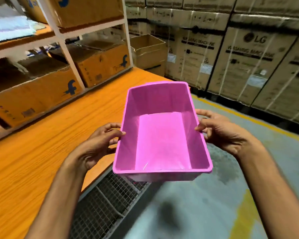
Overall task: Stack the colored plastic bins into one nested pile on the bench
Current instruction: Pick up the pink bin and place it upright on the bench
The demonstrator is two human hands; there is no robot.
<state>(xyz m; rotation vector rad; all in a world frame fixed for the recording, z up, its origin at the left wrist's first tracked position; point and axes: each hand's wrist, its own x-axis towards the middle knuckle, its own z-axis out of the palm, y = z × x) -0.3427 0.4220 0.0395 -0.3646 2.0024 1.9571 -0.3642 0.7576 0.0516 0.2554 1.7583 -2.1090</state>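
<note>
While both hands carry it, the pink bin (pixel 162 140) hangs at centre frame, mouth up, above the edge of the orange bench (pixel 33 152) and the grey floor (pixel 248 169). The left hand (pixel 97 144) and right hand (pixel 221 130) each clamp a long wall, thumb over the rim, fingers (pixel 204 113) curled outside. This two-sided grip likely holds it level for nesting. No other bin shows, so I cannot tell where the pile is.

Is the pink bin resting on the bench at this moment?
No, the pink bin is held in the air by the left hand and right hand, partly past the bench edge.
</note>
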